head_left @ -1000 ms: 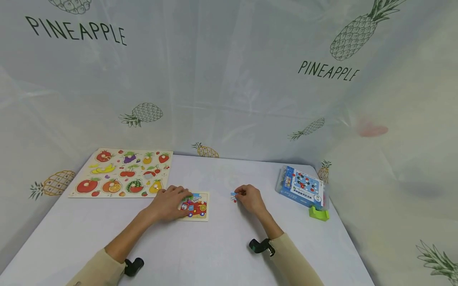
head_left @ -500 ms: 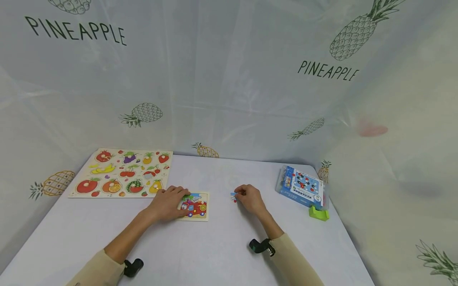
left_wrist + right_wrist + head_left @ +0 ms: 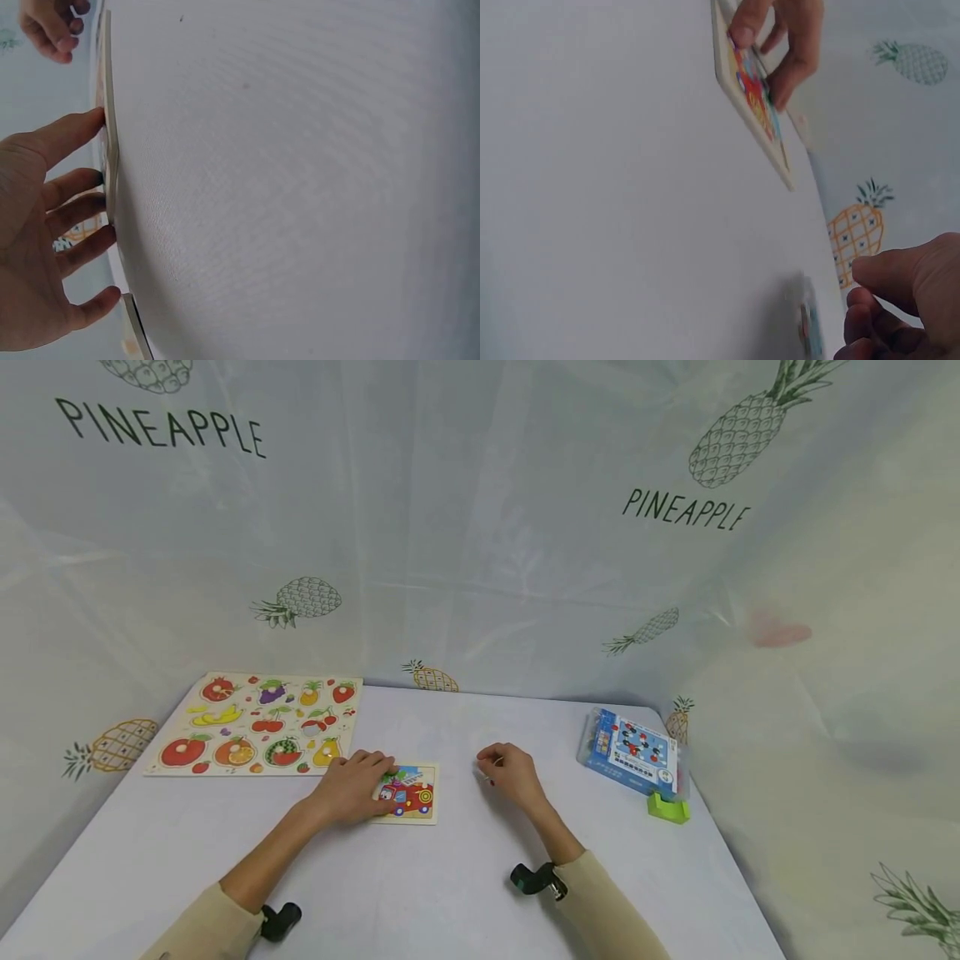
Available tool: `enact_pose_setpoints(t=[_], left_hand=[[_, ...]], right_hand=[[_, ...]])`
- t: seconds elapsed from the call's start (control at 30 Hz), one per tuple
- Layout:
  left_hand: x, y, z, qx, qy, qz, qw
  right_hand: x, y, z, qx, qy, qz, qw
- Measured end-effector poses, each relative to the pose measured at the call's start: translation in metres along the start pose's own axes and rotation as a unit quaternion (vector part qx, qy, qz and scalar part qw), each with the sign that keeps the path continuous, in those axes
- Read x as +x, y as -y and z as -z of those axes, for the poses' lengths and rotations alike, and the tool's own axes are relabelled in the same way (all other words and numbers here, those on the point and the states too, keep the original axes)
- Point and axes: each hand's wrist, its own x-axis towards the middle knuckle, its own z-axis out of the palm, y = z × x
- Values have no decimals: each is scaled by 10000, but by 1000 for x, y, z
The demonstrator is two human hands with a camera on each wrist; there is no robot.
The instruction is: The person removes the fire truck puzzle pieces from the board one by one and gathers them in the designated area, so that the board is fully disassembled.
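Observation:
Fingertips of my left hand rest on the left part of a small wooden jigsaw puzzle with a red truck picture, holding it flat on the table. The thumb is at its near side, the fingers spread toward its far side. In the left wrist view the board shows edge-on beside the fingertips. To the right of the puzzle, my right hand has thumb and fingers curled together, pinching a small puzzle piece tilted on edge. The right wrist view shows this piece blurred, close over the table.
A large fruit puzzle board lies at the back left, next to my left hand. At the right stand a blue-labelled plastic box and a bright green block-like piece. A pineapple-printed curtain hangs behind the white table.
My right hand has shifted slightly left, and the puzzle piece has gone from lying face-up to tilted on edge. The left hand and the truck puzzle stay put.

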Motion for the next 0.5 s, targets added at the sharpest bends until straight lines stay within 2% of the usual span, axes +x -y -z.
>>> enact_pose_setpoints(t=[0.23,0.5], left_hand=[[0,-2,1,-10,36,17,10000],[2,0,2,-154,104,86,9998]], right_hand=[[5,18,-23,-143,252,100,9995],[1,33,-52,-422,764,395,9954]])
